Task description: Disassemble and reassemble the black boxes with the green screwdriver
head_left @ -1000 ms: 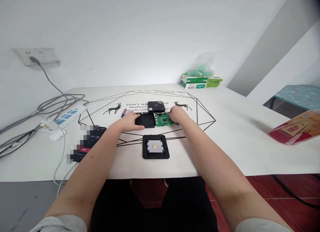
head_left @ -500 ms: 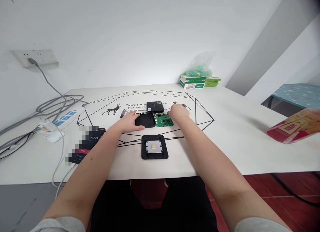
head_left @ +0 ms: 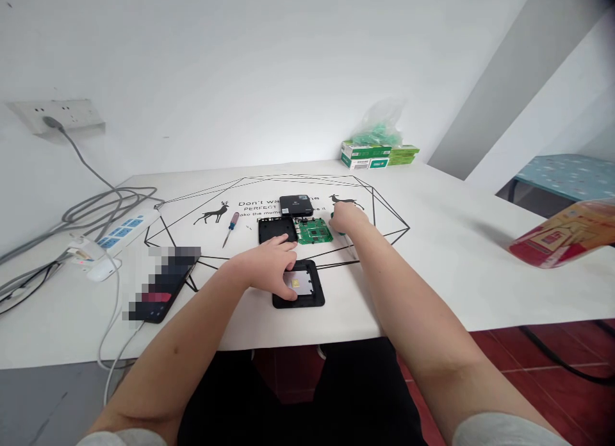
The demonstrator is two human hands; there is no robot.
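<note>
My left hand (head_left: 271, 266) reaches over the left edge of a square black cover (head_left: 314, 300). Its fingers and thumb are apart, above a silvery plate with a yellowish pad (head_left: 295, 283) inside the cover; whether they touch it I cannot tell. Just beyond the fingertips lies an open black housing shell (head_left: 275, 229). Beside the shell is a green circuit board (head_left: 313, 231). Right of the board, my right hand (head_left: 352, 220) is closed around a screwdriver (head_left: 350, 246); its thin shaft points toward me, with most of the handle hidden.
Behind the board sits a closed black box (head_left: 296, 206). A second screwdriver (head_left: 231, 228) lies at left, beyond a phone (head_left: 168, 292) on a cable. A power strip (head_left: 127, 231) and cables occupy the left side. Green boxes (head_left: 368, 152) stand by the wall; a red-yellow package (head_left: 562, 234) is at right.
My left hand has moved from the black shell toward me, over the square cover, uncovering the left screwdriver. The screwdriver shaft now shows below my right hand.
</note>
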